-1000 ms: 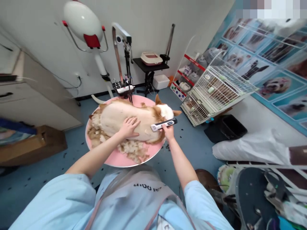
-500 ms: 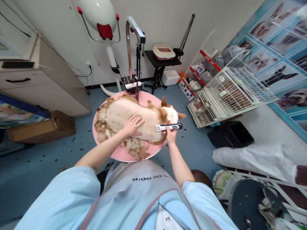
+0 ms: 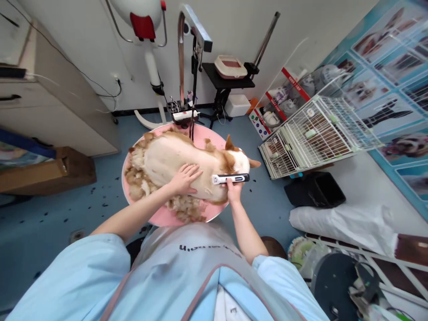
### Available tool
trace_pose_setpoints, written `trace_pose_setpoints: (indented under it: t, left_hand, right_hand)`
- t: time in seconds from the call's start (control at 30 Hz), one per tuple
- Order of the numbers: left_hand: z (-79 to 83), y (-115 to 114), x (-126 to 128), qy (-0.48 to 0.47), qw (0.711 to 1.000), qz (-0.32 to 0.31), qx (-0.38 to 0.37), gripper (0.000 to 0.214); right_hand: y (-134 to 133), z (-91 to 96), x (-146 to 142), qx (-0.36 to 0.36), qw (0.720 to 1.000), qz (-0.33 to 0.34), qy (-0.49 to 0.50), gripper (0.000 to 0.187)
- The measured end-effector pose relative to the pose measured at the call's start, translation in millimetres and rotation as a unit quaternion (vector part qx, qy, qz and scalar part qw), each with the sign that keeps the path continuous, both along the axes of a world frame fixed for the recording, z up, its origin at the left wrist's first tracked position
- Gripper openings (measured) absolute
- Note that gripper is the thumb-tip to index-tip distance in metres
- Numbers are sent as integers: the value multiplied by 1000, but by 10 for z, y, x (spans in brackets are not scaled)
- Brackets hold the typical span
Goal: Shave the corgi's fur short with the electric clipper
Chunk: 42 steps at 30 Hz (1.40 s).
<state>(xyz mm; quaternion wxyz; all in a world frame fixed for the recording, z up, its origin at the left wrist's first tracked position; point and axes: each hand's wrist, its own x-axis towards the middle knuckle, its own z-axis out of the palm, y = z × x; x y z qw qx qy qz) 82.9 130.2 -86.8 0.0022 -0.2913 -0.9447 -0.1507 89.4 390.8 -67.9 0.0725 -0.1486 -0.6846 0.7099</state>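
A shorn dog lies on a round pink grooming table, its tan-and-white head to the right. My left hand rests flat with fingers spread on the dog's side. In my right hand is a white and black hair clipper, its head end pointing left over the dog's shoulder. Whether the blade touches the skin I cannot tell. Clumps of cut fur lie along the near edge of the table and around the dog's rear.
A metal grooming arm with a dark strap rises behind the table. Beyond it are a white dryer and a black stand with a litter tray. Wire cages and a black bin stand right; a cardboard box sits left.
The view has shifted slightly, so the surroundings sit a little differently. The clipper has moved slightly left along the dog's shoulder. My left hand stays on its side.
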Motion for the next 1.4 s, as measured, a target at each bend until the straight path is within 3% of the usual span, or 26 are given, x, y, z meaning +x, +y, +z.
trace_pose_setpoints:
  t: [0.1, 0.17, 0.3, 0.4, 0.5, 0.6, 0.73, 0.9, 1.03, 1.13, 1.4]
  left_hand:
    - [92, 152, 75, -6, 999, 34, 5, 90]
    - [160, 364, 143, 5, 996, 83, 22, 78]
    - [241, 1015, 231, 34, 986, 150, 65, 53]
    - [183, 1461, 230, 25, 975, 208, 71, 55]
    - [36, 1667, 210, 9, 961, 267, 71, 57]
    - [-90, 1654, 200, 8, 954, 289, 76, 59]
    - [-149, 1526, 198, 18, 945, 318, 73, 60]
    - [-167, 1404, 199, 15, 943, 326, 60, 62]
    - [-190, 1359, 182, 14, 948, 313, 58, 61]
    - [-206, 1339, 166, 17, 949, 308, 60, 61]
    - [-180, 1277, 152, 18, 951, 304, 61, 62]
  right_hand:
    - [108, 12, 0, -14, 991, 134, -27, 39]
    - [248, 29, -1, -46, 991, 126, -31, 38]
    - [683, 148, -165, -117, 992, 38, -16, 46]
    - [942, 221, -413, -71, 996, 46, 5, 47]
    - [1017, 181, -619, -9, 995, 95, 13, 42]
    - [937, 61, -715, 4, 990, 142, 4, 41]
    - [716, -53, -757, -48, 980, 193, -22, 45]
    - [681, 42, -886, -141, 963, 224, -50, 49]
    - [972, 131, -977, -97, 980, 175, 19, 38]
    - [1091, 121, -930, -50, 979, 199, 18, 35]
    - [907, -76, -740, -90, 969, 229, -35, 41]
